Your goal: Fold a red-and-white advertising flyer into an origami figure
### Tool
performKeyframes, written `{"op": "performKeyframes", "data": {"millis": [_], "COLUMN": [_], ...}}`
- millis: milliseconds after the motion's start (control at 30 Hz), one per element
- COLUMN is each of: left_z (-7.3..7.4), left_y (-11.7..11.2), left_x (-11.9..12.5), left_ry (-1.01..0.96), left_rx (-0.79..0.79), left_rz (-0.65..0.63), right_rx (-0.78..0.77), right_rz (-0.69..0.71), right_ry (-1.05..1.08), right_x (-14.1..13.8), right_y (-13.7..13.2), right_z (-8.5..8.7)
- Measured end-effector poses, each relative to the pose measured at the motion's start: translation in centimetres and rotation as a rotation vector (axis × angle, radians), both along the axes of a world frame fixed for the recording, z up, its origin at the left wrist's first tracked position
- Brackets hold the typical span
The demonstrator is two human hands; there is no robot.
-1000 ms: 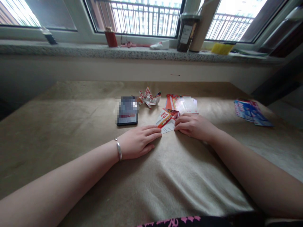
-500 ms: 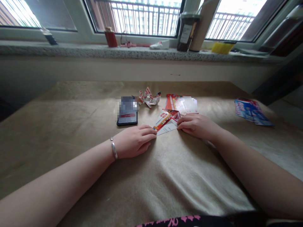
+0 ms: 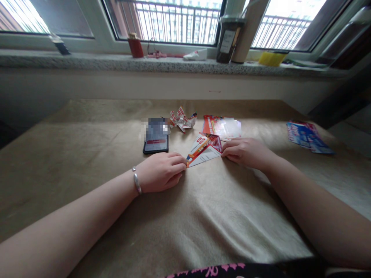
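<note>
A printed paper (image 3: pixel 204 150), folded into a roughly triangular shape, lies on the table between my hands. It shows white, orange and red faces. My left hand (image 3: pixel 162 172), with a silver bracelet at the wrist, has its fingertips closed on the paper's left corner. At the right corner, the fingers of my right hand (image 3: pixel 246 153) are bent together on the edge. The thumbs are mostly hidden. Beyond the left hand lies a phone (image 3: pixel 156 143) with its screen lit and partly pixelated. A folded paper piece with several points (image 3: pixel 183 120) sits behind the paper.
Red and white printed sheets (image 3: pixel 222 126) lie behind my right hand. Blue leaflets (image 3: pixel 310 137) rest at the far right. A tan cloth (image 3: pixel 116 116) covers the table. On the stone windowsill (image 3: pixel 101 61) stand a red container (image 3: pixel 135 47), a dark lidded cup (image 3: pixel 227 42) and a yellow object (image 3: pixel 272 58).
Both hands have moved slightly apart, the left one leftward and the right one rightward. More of the folded paper's corners and lower edge shows between them.
</note>
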State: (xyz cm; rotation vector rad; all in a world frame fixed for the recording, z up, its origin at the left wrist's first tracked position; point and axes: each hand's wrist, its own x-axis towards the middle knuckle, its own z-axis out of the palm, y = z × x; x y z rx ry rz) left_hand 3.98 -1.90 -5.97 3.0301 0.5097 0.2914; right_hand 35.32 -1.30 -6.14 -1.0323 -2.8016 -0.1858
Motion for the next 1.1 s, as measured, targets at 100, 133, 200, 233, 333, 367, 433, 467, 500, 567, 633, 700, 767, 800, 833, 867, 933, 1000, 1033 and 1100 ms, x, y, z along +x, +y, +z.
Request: {"op": "performKeyframes", "data": {"millis": [100,133,200,233,333,367,433,467,500,567,633,700,767,800,833,867,933,1000,1033,1100], "left_z": [-0.1,-0.1,-0.1,0.0,0.1,0.2,0.2,0.2,0.2,0.1,0.1,0.0,0.0,0.0,0.0,0.0,0.1,0.2,0.3,0.3], "left_y": [0.1,0.1,0.1,0.1,0.1,0.1,0.2,0.3,0.3,0.4,0.4,0.5,0.4,0.4,0.4,0.3,0.0,-0.3,-0.5,-0.7], "left_x": [-0.1,-0.2,-0.3,-0.3,-0.4,-0.4,-0.4,-0.4,-0.5,-0.6,-0.6,-0.6,-0.5,-0.4,-0.3,-0.1,0.2,0.4,0.5,0.6], "left_ry": [-0.004,-0.009,-0.022,-0.030,-0.064,-0.075,-0.096,-0.104,-0.109,-0.115,-0.112,-0.110,-0.117,-0.126,-0.136,-0.148,-0.171,-0.194,-0.202,-0.215], "left_rx": [-0.016,-0.026,-0.051,-0.067,-0.120,-0.138,-0.170,-0.184,-0.196,-0.211,-0.216,-0.210,-0.199,-0.190,-0.179,-0.164,-0.130,-0.097,-0.091,-0.104], "left_rz": [0.008,0.009,0.010,0.012,0.017,0.019,0.022,0.023,0.024,0.025,0.029,0.033,0.044,0.047,0.046,0.041,0.024,0.018,0.012,0.001], "right_rx": [-0.002,-0.003,-0.006,-0.010,-0.024,-0.025,-0.024,-0.023,-0.023,-0.028,-0.032,-0.037,-0.048,-0.055,-0.060,-0.061,-0.049,-0.041,-0.029,-0.039], "right_rz": [-0.014,-0.017,-0.022,-0.025,-0.026,-0.027,-0.029,-0.032,-0.034,-0.038,-0.051,-0.069,-0.089,-0.103,-0.123,-0.151,-0.226,-0.294,-0.314,-0.321], "right_ry": [-0.022,-0.026,-0.031,-0.032,-0.023,-0.016,-0.004,0.001,0.001,-0.006,-0.009,0.005,0.047,0.072,0.096,0.118,0.156,0.208,0.220,0.222], "right_x": [0.3,0.3,0.4,0.4,0.4,0.3,0.4,0.4,0.4,0.4,0.4,0.4,0.4,0.4,0.4,0.3,-0.1,-0.8,-1.2,-2.1], "right_y": [0.0,0.0,0.0,0.0,-0.1,-0.1,-0.1,-0.2,-0.2,-0.2,-0.3,-0.3,-0.2,-0.3,-0.3,-0.4,-0.6,-0.9,-1.1,-1.3], "right_z": [0.0,0.0,0.0,0.1,0.1,0.1,0.1,0.1,0.1,0.1,0.1,0.0,-0.1,-0.1,-0.2,-0.2,-0.3,-0.3,-0.3,-0.2]}}
